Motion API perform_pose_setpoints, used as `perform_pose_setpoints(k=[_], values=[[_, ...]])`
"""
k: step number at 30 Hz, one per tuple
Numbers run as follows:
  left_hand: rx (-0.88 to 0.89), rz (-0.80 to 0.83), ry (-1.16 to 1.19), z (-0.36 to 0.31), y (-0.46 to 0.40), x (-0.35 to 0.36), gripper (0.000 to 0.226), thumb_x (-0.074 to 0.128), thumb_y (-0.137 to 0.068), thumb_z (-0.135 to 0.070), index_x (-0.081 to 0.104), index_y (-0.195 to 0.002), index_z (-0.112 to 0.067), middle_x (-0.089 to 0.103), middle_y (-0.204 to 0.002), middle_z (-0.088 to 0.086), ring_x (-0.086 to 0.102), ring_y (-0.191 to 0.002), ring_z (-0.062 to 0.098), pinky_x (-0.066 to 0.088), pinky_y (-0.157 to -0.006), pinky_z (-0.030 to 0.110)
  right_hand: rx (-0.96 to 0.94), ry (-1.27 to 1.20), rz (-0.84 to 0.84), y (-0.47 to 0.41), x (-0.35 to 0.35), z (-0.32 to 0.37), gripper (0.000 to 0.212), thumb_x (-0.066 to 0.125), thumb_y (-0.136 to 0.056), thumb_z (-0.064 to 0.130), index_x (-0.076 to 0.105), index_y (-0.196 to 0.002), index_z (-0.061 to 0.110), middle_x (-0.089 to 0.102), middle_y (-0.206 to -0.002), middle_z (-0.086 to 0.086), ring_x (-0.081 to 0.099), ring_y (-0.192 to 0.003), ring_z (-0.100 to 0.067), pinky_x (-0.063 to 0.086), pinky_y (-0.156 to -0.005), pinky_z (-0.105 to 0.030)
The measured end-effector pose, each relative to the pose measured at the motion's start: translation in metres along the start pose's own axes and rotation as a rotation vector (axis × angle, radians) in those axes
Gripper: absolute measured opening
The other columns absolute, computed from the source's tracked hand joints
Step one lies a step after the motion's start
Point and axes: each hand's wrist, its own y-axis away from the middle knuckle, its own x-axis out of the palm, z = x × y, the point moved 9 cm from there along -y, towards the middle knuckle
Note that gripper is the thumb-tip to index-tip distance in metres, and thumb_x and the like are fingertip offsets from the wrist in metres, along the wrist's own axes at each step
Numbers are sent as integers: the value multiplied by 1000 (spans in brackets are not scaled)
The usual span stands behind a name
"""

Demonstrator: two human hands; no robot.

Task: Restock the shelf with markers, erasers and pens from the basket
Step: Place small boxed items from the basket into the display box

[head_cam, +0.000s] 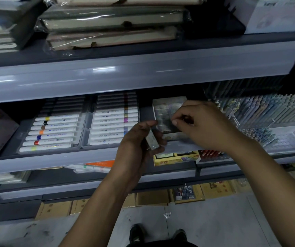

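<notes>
Left hand (pixel 139 139) grips a small, light, film-wrapped eraser block (pixel 153 139), probably slippery; right hand (pixel 200 125) pinches erasers stacked (pixel 168 111) just behind it.

Your right hand (pixel 202 125) hides part of the eraser stack (pixel 168 111); its labels blur. Right of that stack, the pens (pixel 260 111) are too smeared to read.

so two marker trays (pixel 54 130) sit side by side at 9 o'clock on the shelf (pixel 54 161), eraser stack (pixel 168 107) dead center, pens (pixel 260 111) off at 3, wrapped pads (pixel 111 24) up at 12.
</notes>
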Motion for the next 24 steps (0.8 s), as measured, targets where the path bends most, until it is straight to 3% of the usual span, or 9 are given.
perform_pose_setpoints(k=[4, 7, 9, 11, 14, 17, 20, 24], values=[[-21, 8, 88, 1, 1, 4, 25, 47, -109, -16, 65, -116, -1, 76, -108, 22, 76, -102, 33, 65, -80, 39, 8, -107, -27, 9, 5, 19, 15, 68, -94, 37, 76, -100, 26, 62, -93, 15, 61, -85, -2, 49, -73, -20], [-29, -42, 66, 3, 1, 1, 32, 54, -106, -18, 62, -126, 5, 70, -124, 30, 71, -116, 39, 65, -88, 45, 10, -163, 5, 15, 16, 31, 28, 77, -84, 49, 72, -101, 27, 58, -93, 15, 59, -85, -3, 45, -71, -14], [-16, -62, 50, 3, 1, 1, 32, 58, -103, -20, 62, -122, 5, 74, -116, 28, 76, -104, 36, 65, -79, 38, 18, -149, 16, 17, 20, 35, 37, 80, -79, 53, 70, -103, 26, 53, -96, 16, 57, -86, -2, 44, -73, -12], [8, -77, 30, 1, 1, 0, 20, 61, -102, -19, 67, -107, -1, 79, -98, 19, 80, -84, 26, 65, -64, 30, 21, -128, 14, 18, 21, 37, 43, 81, -78, 55, 69, -105, 25, 50, -99, 17, 55, -86, -1, 44, -76, -13], [43, -82, 9, -1, 2, -1, 15, 65, -96, -22, 70, -96, -8, 79, -88, 11, 77, -74, 20, 64, -60, 28, 26, -113, 12, 22, 21, 40, 47, 75, -79, 56, 68, -110, 22, 49, -104, 14, 54, -90, -4, 49, -81, -26], [54, -50, -2, -4, 3, 2, 34, 68, -88, -30, 70, -105, -1, 78, -96, 16, 77, -81, 21, 63, -65, 29, 35, -134, 6, 24, 21, 42, 45, 73, -82, 49, 65, -117, 21, 50, -111, 12, 56, -97, -5, 51, -86, -27], [54, -21, -3, -3, 4, 3, 50, 65, -89, -31, 63, -119, 9, 75, -110, 26, 77, -96, 29, 64, -75, 32, 58, -198, -42, 23, 18, 42, 31, 78, -86, 29, 63, -113, 23, 55, -107, 13, 58, -94, -2, 49, -81, -18], [75, 34, -24, -1, 5, 5, 41, 63, -91, -28, 65, -115, 4, 74, -117, 25, 74, -110, 33, 63, -83, 34, 81, -244, -113, 24, 12, 41, 23, 76, -87, 12, 63, -104, 23, 60, -91, 16, 58, -85, -2, 46, -69, -13]])
